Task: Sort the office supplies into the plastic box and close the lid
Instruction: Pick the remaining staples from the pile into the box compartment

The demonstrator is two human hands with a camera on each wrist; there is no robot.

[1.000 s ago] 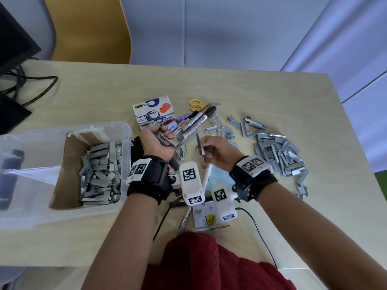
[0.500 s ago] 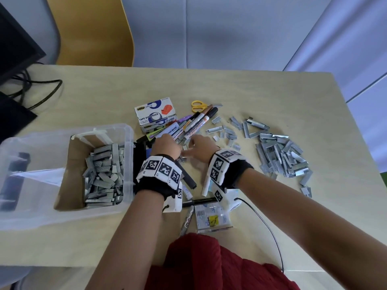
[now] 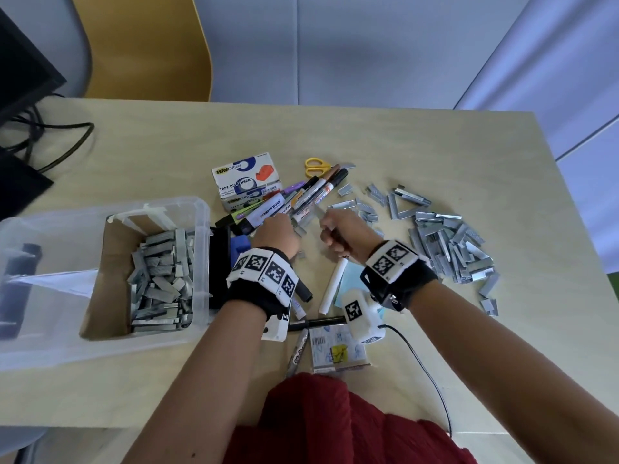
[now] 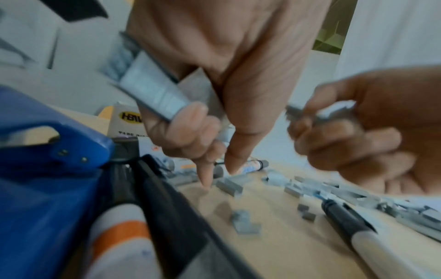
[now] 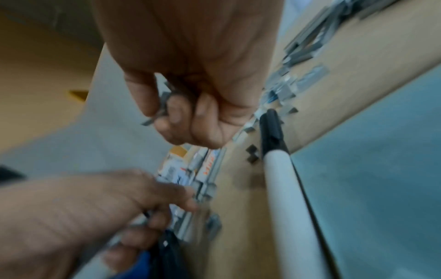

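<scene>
The clear plastic box [image 3: 202,229] stands at the left with its lid off; a cardboard tray inside holds several staple strips [image 3: 160,279]. My left hand [image 3: 278,234] is low over the table by the markers [image 3: 315,192]. Its curled fingers grip a bundle of staple strips [image 4: 152,90], while thumb and forefinger point down at a loose strip [image 4: 230,186]. Just to its right, my right hand [image 3: 338,234] is a fist around a few staple strips [image 5: 157,111]. A big pile of loose staple strips [image 3: 452,242] lies at the right.
Tape dispenser boxes [image 3: 244,177] and yellow scissors [image 3: 316,164] lie beyond the hands. A blue hole punch [image 3: 240,246] sits beside the box, and a white marker [image 3: 331,289] and a packet [image 3: 335,349] lie nearer me. A monitor and cables [image 3: 50,142] are far left.
Both hands dropped from a raised, palm-up pose to the table by the markers. The right hand closed into a fist and drew slightly right, away from the left.
</scene>
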